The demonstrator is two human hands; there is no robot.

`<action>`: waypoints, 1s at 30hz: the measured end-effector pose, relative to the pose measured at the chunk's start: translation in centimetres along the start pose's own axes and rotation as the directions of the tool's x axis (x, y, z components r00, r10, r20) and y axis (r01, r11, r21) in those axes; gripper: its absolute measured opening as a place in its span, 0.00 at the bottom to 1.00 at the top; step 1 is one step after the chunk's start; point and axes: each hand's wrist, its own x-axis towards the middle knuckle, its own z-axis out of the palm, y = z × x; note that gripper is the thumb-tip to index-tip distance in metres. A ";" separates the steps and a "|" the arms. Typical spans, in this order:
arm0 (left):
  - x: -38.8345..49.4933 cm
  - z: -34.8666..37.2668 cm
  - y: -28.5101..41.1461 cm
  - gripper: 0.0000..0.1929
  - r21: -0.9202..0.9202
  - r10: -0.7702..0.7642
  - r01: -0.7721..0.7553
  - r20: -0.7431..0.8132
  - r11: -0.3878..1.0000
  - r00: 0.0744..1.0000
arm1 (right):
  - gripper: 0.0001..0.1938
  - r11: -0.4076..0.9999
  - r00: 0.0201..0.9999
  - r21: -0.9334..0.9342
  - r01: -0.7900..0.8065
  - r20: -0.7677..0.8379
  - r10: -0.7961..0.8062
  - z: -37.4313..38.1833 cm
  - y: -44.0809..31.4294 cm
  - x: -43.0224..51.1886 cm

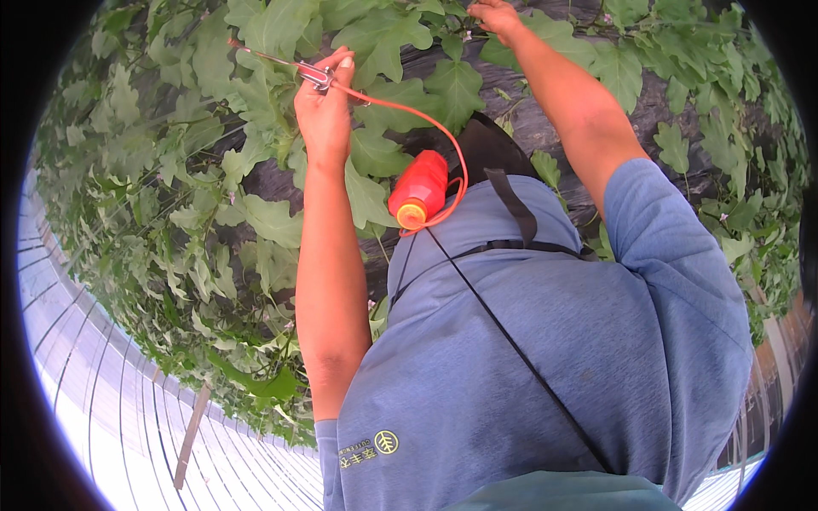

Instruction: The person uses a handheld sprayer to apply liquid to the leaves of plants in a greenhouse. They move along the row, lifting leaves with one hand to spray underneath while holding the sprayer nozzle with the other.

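Note:
My left hand [327,105] grips a small metal spray handle [315,75] with a thin nozzle wand pointing to the upper left, among broad lobed eggplant leaves [383,38]. An orange-red tube [434,121] runs from the handle to a red plastic bottle [423,185] with an orange-yellow cap, hanging by dark cords at my waist. My right hand [497,18] reaches to the top edge, beside a stem and a pale purple flower [467,36]; its fingertips are partly hidden, and whether they hold anything is unclear.
Dense eggplant plants [185,160] stand on both sides, over dark plastic film [511,102]. Thin strings cross the left foliage. A black strap [514,207] hangs at my waist. A wooden post [192,437] shows at the lower left, by a ribbed pale covering.

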 end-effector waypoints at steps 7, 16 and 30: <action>-0.6 -0.6 -0.2 0.16 -0.007 -0.029 0.029 -0.018 1.000 0.999 | 0.18 0.975 0.997 -0.219 0.032 -0.066 -0.048 0.5 -1.0 0.9; -0.7 0.6 0.1 0.16 0.040 -0.016 0.014 0.035 0.999 0.999 | 0.13 0.961 0.930 -0.086 0.263 -0.240 -0.277 1.0 6.8 6.0; -0.3 0.3 1.1 0.18 -0.033 -0.019 0.019 0.003 0.999 1.000 | 0.17 0.931 0.991 0.365 -0.023 -0.114 0.069 2.8 3.6 -1.7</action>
